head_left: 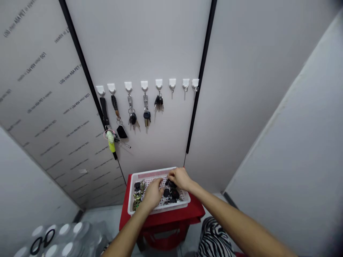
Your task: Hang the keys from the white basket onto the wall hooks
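Note:
A white perforated basket [144,175] sits on a red stool [187,213] against the wall and holds several black keys and key rings [173,193]. My left hand [153,194] lies inside the basket, fingers curled down over its contents. My right hand [180,178] reaches in at the far right corner, fingers bent and pinched on a black key. Above, a row of white wall hooks [144,85] carries several hung key sets [146,115]; the three rightmost hooks [184,83] are bare.
A yellow-green charm with a pink ring [110,137] hangs from the leftmost hook. Shrink-wrapped bottles [63,238] stand at lower left. Zebra-patterned fabric [214,238] lies beside the stool. Grey wall panels enclose the spot on both sides.

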A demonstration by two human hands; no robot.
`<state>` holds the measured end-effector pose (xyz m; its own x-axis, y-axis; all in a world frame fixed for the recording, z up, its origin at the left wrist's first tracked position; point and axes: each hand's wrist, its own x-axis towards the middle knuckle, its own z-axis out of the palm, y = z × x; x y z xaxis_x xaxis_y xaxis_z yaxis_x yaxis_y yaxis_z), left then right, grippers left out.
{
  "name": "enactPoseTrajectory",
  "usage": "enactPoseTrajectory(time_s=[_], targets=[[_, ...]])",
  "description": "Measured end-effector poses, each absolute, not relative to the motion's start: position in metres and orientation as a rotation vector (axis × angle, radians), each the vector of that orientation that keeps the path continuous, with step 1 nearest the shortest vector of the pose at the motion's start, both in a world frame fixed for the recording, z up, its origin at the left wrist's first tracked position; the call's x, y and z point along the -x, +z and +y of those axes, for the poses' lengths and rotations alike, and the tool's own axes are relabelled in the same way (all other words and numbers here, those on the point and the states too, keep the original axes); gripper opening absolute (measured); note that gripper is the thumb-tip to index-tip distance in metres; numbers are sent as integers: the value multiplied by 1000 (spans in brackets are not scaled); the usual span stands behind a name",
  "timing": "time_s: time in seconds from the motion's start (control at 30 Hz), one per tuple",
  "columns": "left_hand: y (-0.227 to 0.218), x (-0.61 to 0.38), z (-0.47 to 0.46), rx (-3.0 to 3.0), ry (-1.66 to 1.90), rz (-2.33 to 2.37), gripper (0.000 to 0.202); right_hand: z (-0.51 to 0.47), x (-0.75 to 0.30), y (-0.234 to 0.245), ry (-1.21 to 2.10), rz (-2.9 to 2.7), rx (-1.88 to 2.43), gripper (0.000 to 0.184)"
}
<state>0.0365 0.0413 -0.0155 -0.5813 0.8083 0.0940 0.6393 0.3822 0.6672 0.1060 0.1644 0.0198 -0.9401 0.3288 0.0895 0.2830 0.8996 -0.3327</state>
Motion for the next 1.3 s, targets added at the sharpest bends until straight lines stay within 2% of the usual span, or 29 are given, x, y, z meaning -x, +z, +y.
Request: enactPoseTrajectory(time_s=[0.2,0.37,0.5,0.7,0.9,1.1,1.3], targets=[[-4,-41,55,-1243,1429,2127,34,172,-100,36,1042,-2672,429,22],[15,-38,68,-1129,1587,2102,27,177,-96,60,1245,-2492,508,18],[50,-25,84,-1185,1689,2061,25,186,-90,100,1398,-2324,518,13],[139,-12,114,-1263,1977,2060,28,210,-71,192,1356,-2011,398,5],[211,-7,135,-1324,1990,2178,36,223,-52,258,1339,-1785,397,5],[232,0,149,-1256,1934,2328,38,227,-35,277,1196,-1730,531,8],[220,1,142,-1163,1845,2394,43,238,-25,271,1024,-1848,632,12]])
